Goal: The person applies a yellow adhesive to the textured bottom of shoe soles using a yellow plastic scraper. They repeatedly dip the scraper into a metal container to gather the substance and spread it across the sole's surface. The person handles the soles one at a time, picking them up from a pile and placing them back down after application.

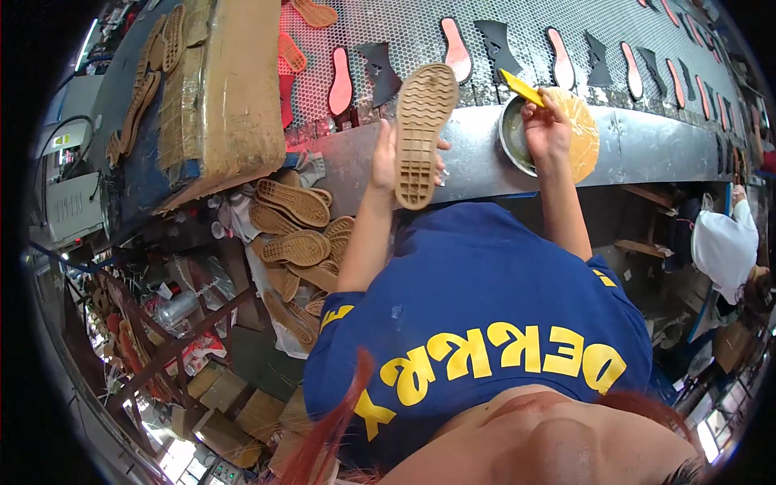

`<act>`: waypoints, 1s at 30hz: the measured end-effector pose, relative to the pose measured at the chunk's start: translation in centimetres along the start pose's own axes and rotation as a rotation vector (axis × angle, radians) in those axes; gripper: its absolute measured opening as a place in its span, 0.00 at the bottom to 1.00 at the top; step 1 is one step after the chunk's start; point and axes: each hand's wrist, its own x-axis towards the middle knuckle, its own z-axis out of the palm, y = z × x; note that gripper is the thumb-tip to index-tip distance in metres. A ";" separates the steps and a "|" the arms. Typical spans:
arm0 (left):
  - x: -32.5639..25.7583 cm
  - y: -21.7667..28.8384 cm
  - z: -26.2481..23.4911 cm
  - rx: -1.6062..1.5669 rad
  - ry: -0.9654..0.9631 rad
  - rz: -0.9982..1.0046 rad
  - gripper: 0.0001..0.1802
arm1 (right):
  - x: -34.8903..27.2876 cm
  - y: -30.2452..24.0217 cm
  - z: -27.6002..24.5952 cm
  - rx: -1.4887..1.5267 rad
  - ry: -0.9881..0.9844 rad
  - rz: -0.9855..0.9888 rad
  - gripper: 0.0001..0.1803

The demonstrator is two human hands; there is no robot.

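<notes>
My left hand [385,162] is closed round a tan shoe sole [424,133], which stands nearly upright with its wavy and gridded tread in view. The fingertips show at the sole's right edge. In my right hand [547,129] is a flat yellow tool [521,86], pinched between the fingers and slanting up to the left; its kind I cannot make out. This hand is over the right side of a round metal bowl [511,139]. A round tan lid-like disc [584,133] lies beside the bowl, partly behind my wrist.
Beyond the metal ledge [647,139], a perforated conveyor [521,32] carries black shoe pieces [380,73] and pink-faced soles [341,81]. A taped cardboard box [234,89] stands at left. Several tan soles [295,202] are piled below it. Another person in white [723,250] is at far right.
</notes>
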 end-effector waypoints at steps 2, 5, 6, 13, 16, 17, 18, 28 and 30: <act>-0.1 -0.5 1.2 0.029 -0.039 0.011 0.43 | -2.1 1.0 5.6 -0.246 -0.107 -0.177 0.11; 0.2 -0.9 2.5 0.111 -0.071 0.009 0.44 | -4.8 2.8 10.3 -0.757 -0.258 -0.610 0.09; 0.2 -1.1 2.9 0.118 -0.051 0.002 0.45 | -5.1 2.9 10.5 -1.046 -0.305 -0.833 0.09; 0.2 -0.9 4.8 0.173 -0.127 0.012 0.42 | -5.7 4.0 11.0 -1.433 -0.310 -1.118 0.12; 0.1 -0.9 5.1 0.195 -0.132 0.013 0.42 | -5.6 3.9 11.1 -1.435 -0.287 -1.117 0.12; 0.1 -1.1 5.0 0.194 -0.123 0.009 0.42 | -5.6 4.0 11.1 -1.440 -0.284 -1.115 0.12; 0.0 -1.2 4.9 0.194 -0.114 0.003 0.42 | -5.6 4.0 11.1 -1.437 -0.287 -1.107 0.12; -0.1 -0.6 4.9 0.244 -0.096 0.002 0.42 | -6.2 4.5 11.3 -1.408 -0.496 -0.969 0.13; -0.2 -0.2 5.0 0.274 -0.099 0.026 0.42 | -6.7 4.3 11.4 -1.404 -0.543 -0.885 0.12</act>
